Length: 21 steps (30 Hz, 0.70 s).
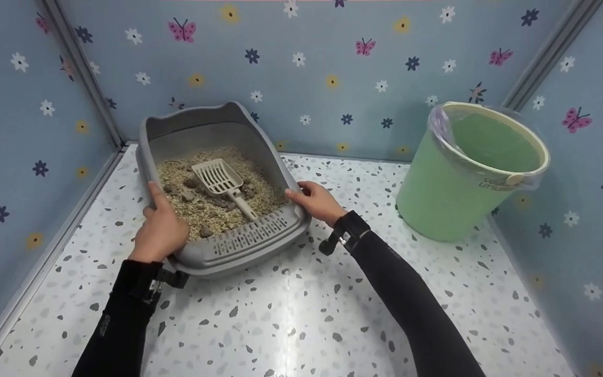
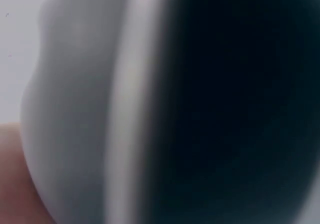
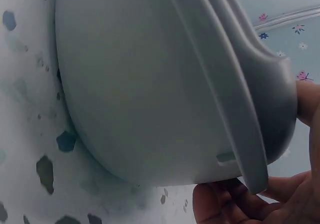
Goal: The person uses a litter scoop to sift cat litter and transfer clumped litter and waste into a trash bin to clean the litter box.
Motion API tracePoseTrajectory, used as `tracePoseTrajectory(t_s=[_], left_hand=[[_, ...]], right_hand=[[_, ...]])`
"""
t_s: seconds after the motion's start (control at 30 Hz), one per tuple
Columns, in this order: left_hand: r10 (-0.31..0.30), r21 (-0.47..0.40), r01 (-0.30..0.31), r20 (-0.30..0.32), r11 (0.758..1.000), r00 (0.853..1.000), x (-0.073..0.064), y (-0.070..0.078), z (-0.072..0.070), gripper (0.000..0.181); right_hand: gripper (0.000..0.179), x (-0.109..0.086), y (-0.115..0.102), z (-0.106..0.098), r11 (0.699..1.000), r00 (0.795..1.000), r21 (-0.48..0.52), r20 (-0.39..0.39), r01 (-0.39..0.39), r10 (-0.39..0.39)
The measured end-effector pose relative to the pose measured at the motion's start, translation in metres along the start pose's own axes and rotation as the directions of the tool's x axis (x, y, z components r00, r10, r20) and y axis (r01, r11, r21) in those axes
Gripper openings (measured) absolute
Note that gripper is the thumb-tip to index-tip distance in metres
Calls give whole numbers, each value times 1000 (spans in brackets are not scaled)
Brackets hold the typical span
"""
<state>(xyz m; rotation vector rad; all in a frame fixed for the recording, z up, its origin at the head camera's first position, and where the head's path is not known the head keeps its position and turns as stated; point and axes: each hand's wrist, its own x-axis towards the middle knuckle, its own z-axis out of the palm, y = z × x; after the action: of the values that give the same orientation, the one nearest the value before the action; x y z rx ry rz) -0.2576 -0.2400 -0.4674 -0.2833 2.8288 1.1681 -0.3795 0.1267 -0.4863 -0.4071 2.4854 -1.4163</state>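
A grey litter box [image 1: 238, 259] sits angled on the floor in the head view. Sandy litter [image 1: 186, 222] with darker clumps covers its bottom, and a beige slotted litter scoop [image 1: 241, 203] lies on top. My left hand [image 1: 161, 230] grips the box's left rim near the front; its outer fingers are hidden. On the right front rim, my right hand [image 1: 320, 203] holds the edge. In the right wrist view, fingers [image 3: 210, 204] curl below the rim of the box [image 3: 140, 84]. The left wrist view is mostly blurred grey box wall [image 2: 75, 109] and darkness.
A green trash bin [image 1: 437, 193] with a clear liner stands on the right. Patterned blue walls [image 1: 322, 104] rise behind and at both sides. The speckled floor [image 1: 291, 324] extends in front of the box and between box and bin.
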Motion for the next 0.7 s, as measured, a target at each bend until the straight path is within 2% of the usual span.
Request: tracePoseTrajectory(t_s=[0.4,0.7], left_hand=[[109,43,-111,39,993,993,-1,20,20,109],[124,30,-127,68,991,990,1,29,29,111]], right_hand=[[73,-28,13,-17,997,997,-68,-70,39,-44],[75,-54,22,-22,998,992,-63,-126,19,-27]])
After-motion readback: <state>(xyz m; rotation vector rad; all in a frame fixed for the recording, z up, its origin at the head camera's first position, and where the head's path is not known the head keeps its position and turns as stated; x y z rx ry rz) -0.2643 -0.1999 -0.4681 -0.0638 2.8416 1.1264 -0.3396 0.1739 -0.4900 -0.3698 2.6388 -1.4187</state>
